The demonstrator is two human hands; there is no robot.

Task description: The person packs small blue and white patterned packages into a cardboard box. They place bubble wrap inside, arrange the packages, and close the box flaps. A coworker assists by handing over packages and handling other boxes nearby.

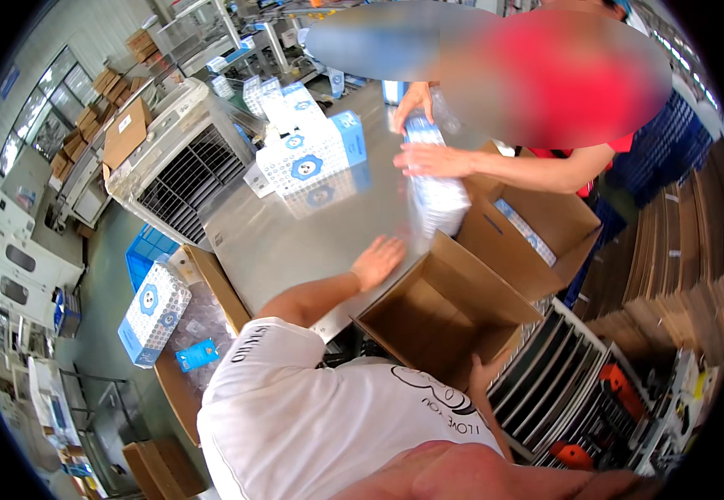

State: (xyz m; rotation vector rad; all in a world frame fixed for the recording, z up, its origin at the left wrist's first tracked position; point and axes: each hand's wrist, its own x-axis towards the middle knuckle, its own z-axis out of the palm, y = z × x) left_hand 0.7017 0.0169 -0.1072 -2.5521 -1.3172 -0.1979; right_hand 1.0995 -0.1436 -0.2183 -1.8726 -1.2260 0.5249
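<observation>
My left hand (379, 262) reaches over the metal table (249, 250), fingers stretched out and holding nothing. Close to its fingertips stands a stack of white and blue packages (437, 196), which a co-worker's hands (433, 158) hold from the far side. In front of me is an open, empty cardboard box (445, 321). My right hand (480, 373) grips the near wall of this cardboard box, its fingers partly hidden. More white and blue boxes (308, 158) stand grouped at the table's far left.
A second open carton (529, 229) sits beyond mine, with a blue-patterned package inside. At left, another carton (204, 283) holds clear plastic and a white-blue box (155, 312). Flattened cardboard (670, 242) is stacked at right. A slatted rack (545, 375) stands below my box.
</observation>
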